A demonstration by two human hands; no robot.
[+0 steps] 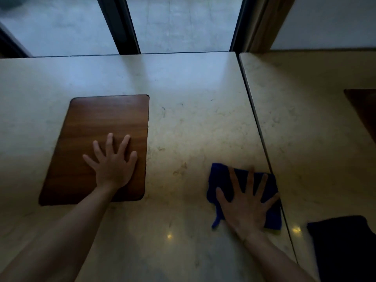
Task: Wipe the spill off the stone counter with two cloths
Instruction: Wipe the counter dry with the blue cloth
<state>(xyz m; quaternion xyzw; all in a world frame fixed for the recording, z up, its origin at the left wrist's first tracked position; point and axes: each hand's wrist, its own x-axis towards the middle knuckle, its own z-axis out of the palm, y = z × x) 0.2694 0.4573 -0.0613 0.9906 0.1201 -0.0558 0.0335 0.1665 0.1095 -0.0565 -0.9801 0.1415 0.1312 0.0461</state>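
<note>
A blue cloth [221, 180] lies folded on the pale stone counter [183, 129], close to the counter's right edge. My right hand [247, 202] presses flat on the blue cloth with its fingers spread wide. My left hand [113, 162] rests flat with spread fingers on a brown wooden board [101, 123] that lies on the left part of the counter. No wet patch stands out on the stone in this dim light. A dark cloth [343, 247] lies on the neighbouring slab at the lower right.
A narrow seam [257, 123] splits the counter from a second stone slab [305, 119] to the right. Another brown board [364, 110] shows at the right edge. A window with dark frames [126, 27] runs along the counter's far edge.
</note>
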